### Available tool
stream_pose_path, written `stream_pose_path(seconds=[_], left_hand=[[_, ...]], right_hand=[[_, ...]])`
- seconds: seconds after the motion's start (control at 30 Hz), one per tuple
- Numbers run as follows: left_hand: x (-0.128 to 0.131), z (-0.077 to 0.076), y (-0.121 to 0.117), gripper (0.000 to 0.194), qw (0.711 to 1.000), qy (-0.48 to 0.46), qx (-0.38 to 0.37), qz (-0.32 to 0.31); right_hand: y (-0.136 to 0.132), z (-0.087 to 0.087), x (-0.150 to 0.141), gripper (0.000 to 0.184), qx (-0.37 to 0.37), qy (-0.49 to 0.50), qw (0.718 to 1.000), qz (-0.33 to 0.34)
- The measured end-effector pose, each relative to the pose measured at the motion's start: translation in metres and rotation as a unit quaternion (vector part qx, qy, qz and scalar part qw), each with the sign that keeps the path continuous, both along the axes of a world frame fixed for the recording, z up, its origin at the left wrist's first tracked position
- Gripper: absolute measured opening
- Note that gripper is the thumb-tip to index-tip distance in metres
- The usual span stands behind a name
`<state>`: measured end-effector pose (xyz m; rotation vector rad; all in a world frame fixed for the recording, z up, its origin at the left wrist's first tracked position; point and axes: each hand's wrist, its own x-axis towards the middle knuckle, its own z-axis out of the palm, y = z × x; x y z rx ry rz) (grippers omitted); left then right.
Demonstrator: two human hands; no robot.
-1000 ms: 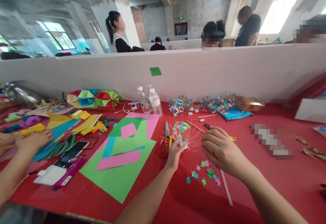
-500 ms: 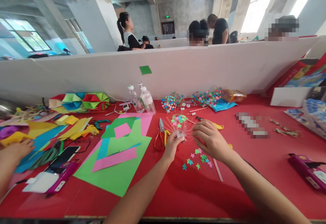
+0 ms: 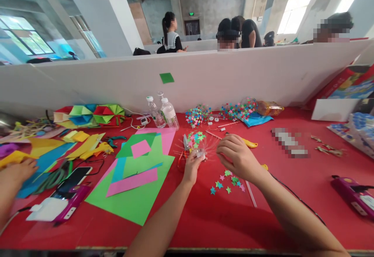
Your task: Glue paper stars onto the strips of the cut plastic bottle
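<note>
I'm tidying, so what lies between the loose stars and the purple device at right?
In the head view: a clear straw, the right forearm, then a black cable.

On the worktop point(image 3: 222, 225), bottles point(image 3: 170, 114) are standing behind paper sheets point(image 3: 137, 198); loose stars point(image 3: 234, 181) are lying right of the sheets, a phone point(image 3: 74, 179) left of them.

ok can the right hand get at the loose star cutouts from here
Probably yes: the loose star cutouts lie just on the near side of the right hand, with nothing visible in between, though whether it holds something can't be seen.
</note>
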<state>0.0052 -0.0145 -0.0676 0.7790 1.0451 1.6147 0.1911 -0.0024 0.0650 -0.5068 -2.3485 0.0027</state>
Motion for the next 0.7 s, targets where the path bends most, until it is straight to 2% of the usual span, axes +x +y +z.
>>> stream_pose_path(seconds=[0.1,0.27,0.37,0.47,0.7], left_hand=[[0.004,0.019,0.005,0.031,1.000,-0.002,0.007,0.002],[0.017,0.068,0.022,0.031,0.998,0.014,0.047,-0.027],[0.023,0.089,0.028,0.029,0.996,0.032,0.049,-0.061],[0.027,0.092,0.028,0.031,0.996,0.038,0.036,-0.068],[0.026,0.079,0.026,0.036,0.994,0.054,0.000,-0.092]], right_hand=[[0.005,0.004,0.010,0.011,0.005,0.007,1.000,-0.003],[0.010,0.016,0.029,0.014,0.016,0.057,0.998,-0.019],[0.008,0.023,0.038,0.015,0.017,0.073,0.997,-0.036],[0.004,0.027,0.043,0.016,0.025,0.095,0.994,-0.048],[-0.003,0.029,0.039,0.023,0.059,0.152,0.985,-0.063]])
